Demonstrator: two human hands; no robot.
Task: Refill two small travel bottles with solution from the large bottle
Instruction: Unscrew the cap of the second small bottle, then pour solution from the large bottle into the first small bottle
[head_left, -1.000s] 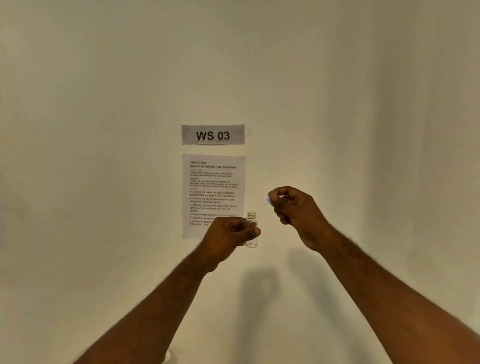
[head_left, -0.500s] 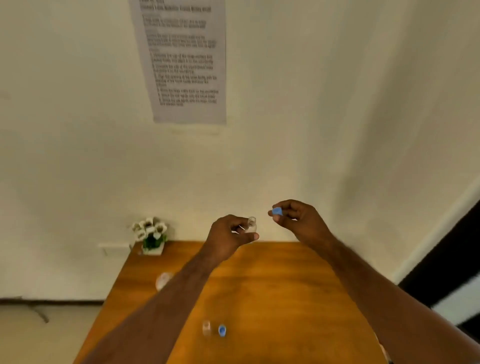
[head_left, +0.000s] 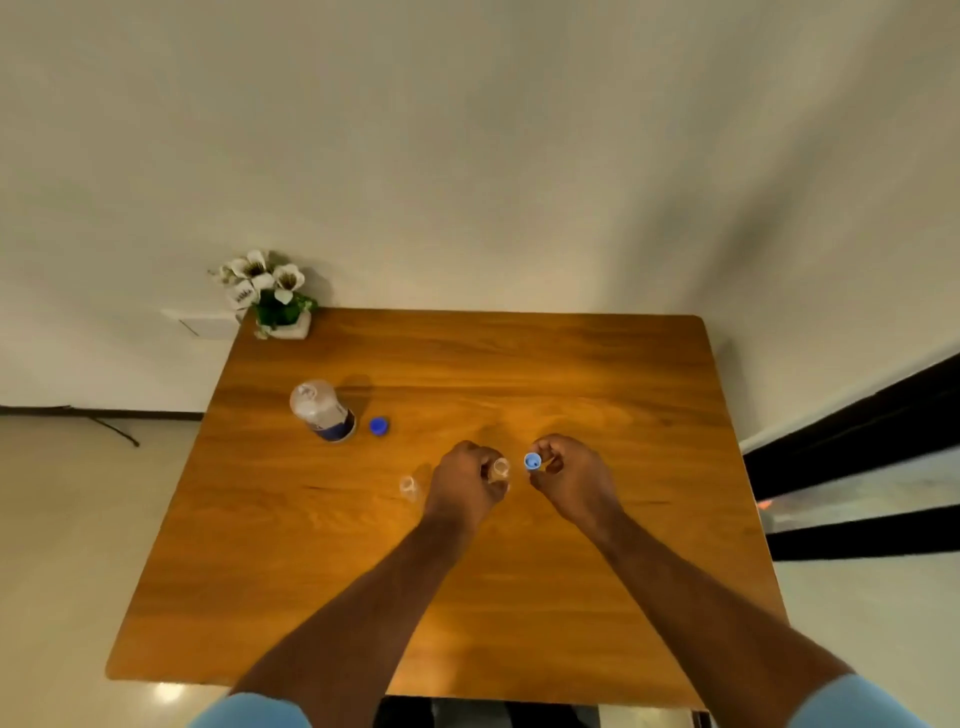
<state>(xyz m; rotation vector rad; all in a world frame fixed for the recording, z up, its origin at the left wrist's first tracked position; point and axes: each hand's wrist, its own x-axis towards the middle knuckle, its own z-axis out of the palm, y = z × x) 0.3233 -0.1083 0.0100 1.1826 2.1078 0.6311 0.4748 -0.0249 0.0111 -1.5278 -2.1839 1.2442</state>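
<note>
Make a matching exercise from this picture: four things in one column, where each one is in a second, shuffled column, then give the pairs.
Things
1. light blue cap
2. dark blue cap
3. flower pot
4. large bottle

Places
A. on the far left corner of the table
B. pinched in the right hand
C. lying on the table just right of the large bottle
D. standing open between the flower pot and the left hand

Pairs: 1-B, 2-C, 3-A, 4-D

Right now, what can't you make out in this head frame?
- Fill level of the held travel bottle: left hand wraps its body.
- Second travel bottle on the table: blurred, contents unreadable.
- Large bottle level: too small, seen from above.
- Light-blue cap threads: right hand covers them.
</note>
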